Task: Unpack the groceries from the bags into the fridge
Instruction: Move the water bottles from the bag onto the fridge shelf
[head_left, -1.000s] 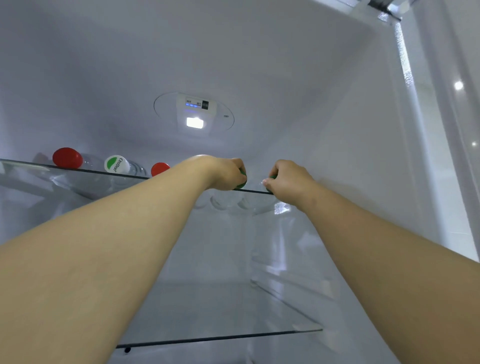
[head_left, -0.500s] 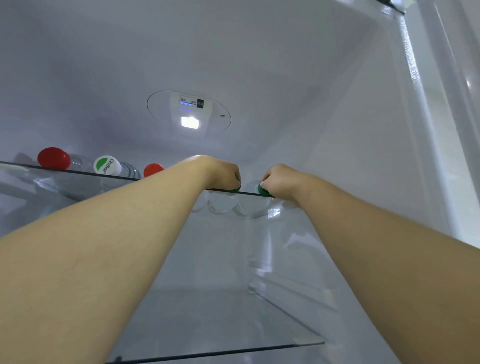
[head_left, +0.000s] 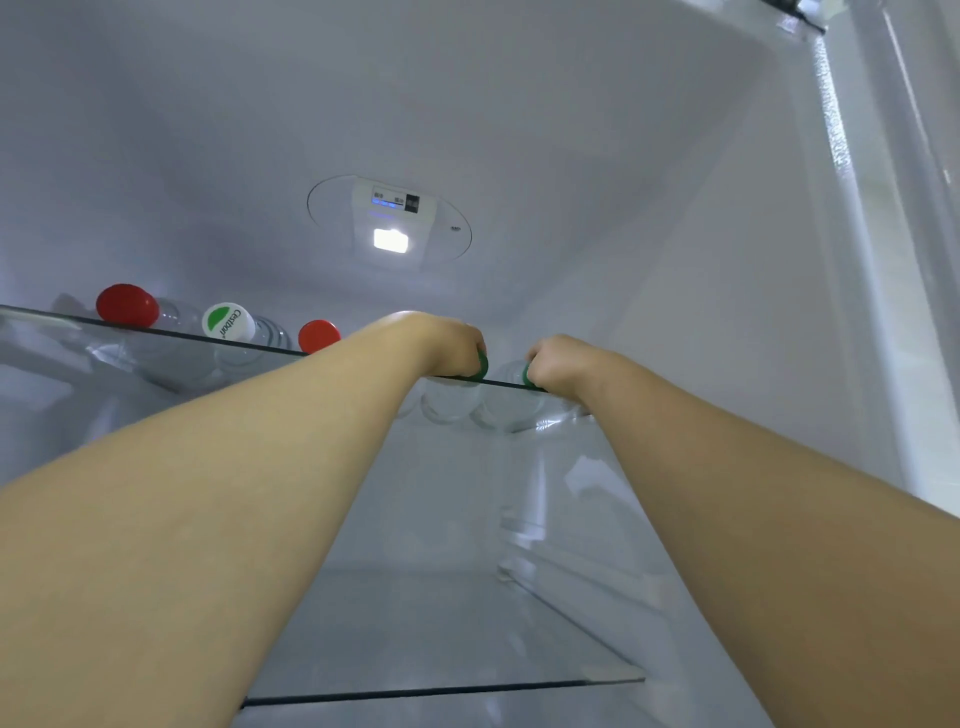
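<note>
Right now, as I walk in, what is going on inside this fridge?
A person is reaching with both arms to the upper glass shelf of the fridge. The left hand grips the left green-capped bottle and the right hand grips the right green-capped bottle, fingers curled round the cap ends. Both bottles lie on the shelf. Further left lie three more bottles: a red cap, a white and green cap and another red cap.

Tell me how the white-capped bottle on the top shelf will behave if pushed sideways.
The bottle lies on its side on the smooth glass shelf, so it would probably roll easily. Red-capped bottles on either side would likely stop it soon. Its clear ribbed body looks like plastic, so probably not fragile.
</note>
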